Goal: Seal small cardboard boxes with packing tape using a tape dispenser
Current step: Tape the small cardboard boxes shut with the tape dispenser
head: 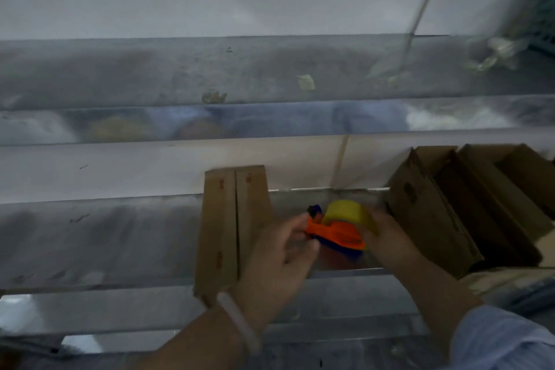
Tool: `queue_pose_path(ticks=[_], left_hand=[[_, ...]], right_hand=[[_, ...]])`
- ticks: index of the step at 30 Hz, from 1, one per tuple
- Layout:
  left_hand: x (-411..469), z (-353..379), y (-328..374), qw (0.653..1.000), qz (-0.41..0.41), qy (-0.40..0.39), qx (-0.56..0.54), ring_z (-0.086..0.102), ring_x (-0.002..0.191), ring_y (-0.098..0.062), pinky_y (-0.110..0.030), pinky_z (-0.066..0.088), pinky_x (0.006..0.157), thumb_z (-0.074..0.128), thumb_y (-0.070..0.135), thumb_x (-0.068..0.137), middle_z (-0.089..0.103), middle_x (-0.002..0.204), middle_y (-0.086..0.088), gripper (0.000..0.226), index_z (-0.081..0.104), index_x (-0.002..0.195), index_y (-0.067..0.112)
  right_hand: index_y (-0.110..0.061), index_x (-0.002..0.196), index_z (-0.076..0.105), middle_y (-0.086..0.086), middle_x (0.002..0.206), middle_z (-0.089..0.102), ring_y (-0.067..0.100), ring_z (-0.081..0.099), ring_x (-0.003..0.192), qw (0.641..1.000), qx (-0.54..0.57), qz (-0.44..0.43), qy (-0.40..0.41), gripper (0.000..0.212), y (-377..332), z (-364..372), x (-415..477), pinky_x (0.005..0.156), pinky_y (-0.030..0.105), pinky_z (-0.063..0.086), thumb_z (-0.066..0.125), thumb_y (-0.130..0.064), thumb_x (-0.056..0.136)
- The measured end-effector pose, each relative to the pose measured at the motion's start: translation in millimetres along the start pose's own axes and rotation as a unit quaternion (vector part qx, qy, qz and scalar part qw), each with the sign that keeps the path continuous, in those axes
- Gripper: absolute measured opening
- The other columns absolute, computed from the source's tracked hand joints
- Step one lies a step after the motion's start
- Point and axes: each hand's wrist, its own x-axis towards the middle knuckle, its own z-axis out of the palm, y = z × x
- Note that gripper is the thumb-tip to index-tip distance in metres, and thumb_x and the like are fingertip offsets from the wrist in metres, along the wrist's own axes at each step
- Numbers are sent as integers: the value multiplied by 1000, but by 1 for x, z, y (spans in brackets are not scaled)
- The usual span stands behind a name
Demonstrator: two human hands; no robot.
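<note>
With the dispenser (338,236) gripped by left hand (279,255) and right hand (387,239), the unheld box (229,228) could be pushed askew when taped.

The left hand (276,252) and right hand (387,237) hold the orange tape dispenser (336,234) beside a closed cardboard box (228,228).

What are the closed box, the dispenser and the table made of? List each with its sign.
The closed box looks like brown cardboard: matte, with a seam between folded flaps. The dispenser is likely plastic: bright orange and smooth, though blurred. The table seems to be sheet metal: grey, glossy, with smeared reflections.
</note>
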Motion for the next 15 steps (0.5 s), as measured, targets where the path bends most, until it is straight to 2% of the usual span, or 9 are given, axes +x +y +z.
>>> queue_pose_path(ticks=[1, 2, 3, 5, 8, 9, 13, 15], left_hand=[[12, 20, 5, 993, -79, -41, -76, 54, 107, 11, -11, 44, 92, 57, 39, 93, 57, 123, 14, 43, 48, 135, 33], [24, 39, 7, 972, -165, -66, -155, 57, 108, 3, -19, 46, 95, 55, 36, 95, 59, 122, 8, 42, 49, 135, 26], [36, 57, 5, 939, -243, -72, -231, 58, 109, -7, -28, 48, 97, 53, 35, 96, 61, 119, 2, 41, 50, 133, 20], [57, 84, -2, 871, -350, -52, -341, 59, 106, -19, -36, 50, 90, 54, 37, 96, 62, 112, -6, 37, 53, 124, 13], [81, 105, -15, 827, -391, 2, -404, 61, 92, -20, -33, 52, 65, 56, 42, 93, 63, 107, -9, 36, 55, 115, 14], [88, 109, -19, 818, -391, 14, -422, 61, 92, -20, -32, 51, 64, 57, 43, 92, 64, 108, -10, 37, 55, 115, 14], [105, 125, -30, 805, -387, 37, -448, 64, 102, -28, -40, 51, 86, 61, 42, 90, 67, 112, -16, 43, 60, 117, 8], [106, 129, -30, 806, -387, 44, -446, 65, 101, -30, -42, 53, 85, 62, 37, 91, 68, 110, -16, 40, 60, 117, 6]], right_hand=[[-13, 136, 50, 10, 133, 55, 28, 51, 123, 1000, 7, -13, -2, 43, 4, 1, 0, 105, 35, 37, 58, -18, 94], [-12, 135, 51, 10, 132, 56, 29, 51, 123, 1000, 19, -19, -1, 42, 7, 2, 0, 103, 31, 38, 59, -14, 93], [-11, 135, 50, 10, 133, 55, 28, 50, 124, 999, 26, -21, 1, 44, 10, 3, -2, 100, 26, 36, 59, -10, 92], [-12, 137, 48, 9, 137, 52, 26, 47, 128, 999, 32, -28, 1, 47, 15, 5, -4, 101, 26, 35, 58, -7, 91], [-13, 134, 53, 8, 134, 56, 24, 50, 125, 997, 45, -62, -1, 40, 19, 7, -3, 107, 41, 38, 57, -13, 94], [-13, 134, 53, 7, 134, 56, 23, 50, 125, 997, 36, -67, 0, 40, 21, 8, -4, 107, 41, 38, 57, -15, 94], [-14, 137, 50, 2, 135, 53, 19, 48, 125, 996, 28, -74, 44, 46, 28, 15, -18, 108, 35, 37, 60, -15, 92], [-18, 137, 49, -6, 132, 51, 9, 46, 121, 992, 33, -98, 68, 50, 30, 18, -26, 106, 20, 33, 63, -12, 90]])
